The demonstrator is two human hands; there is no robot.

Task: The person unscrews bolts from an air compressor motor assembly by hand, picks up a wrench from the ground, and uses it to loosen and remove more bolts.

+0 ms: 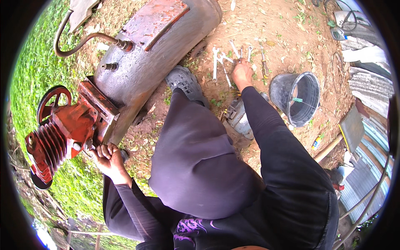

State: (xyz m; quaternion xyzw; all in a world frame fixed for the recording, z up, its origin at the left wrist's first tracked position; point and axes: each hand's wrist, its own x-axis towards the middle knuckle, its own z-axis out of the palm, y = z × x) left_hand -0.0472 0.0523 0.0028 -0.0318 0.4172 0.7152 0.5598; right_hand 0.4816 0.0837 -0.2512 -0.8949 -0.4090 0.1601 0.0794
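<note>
At the left, my left hand [110,162] is closed with curled fingers against the base of a red, finned compressor pump [73,129]. What lies between those fingers is hidden. The pump is fixed to a bracket on the end of a large, rusty grey tank [146,62]. My right hand [243,74] reaches down to the ground among several metal tools, its fingertips drawn together at the lower ends of some wrenches. Whether it grips one is unclear. Left of it lies an open-end wrench [215,64], and right of it a screwdriver [264,62].
A black bucket [278,93] lies tipped on the dirt right of my right forearm. Below that forearm sits a grey metal box-like part [241,118]. A bent pipe [83,41] sticks out from the tank. Corrugated sheets [371,87] line the right side.
</note>
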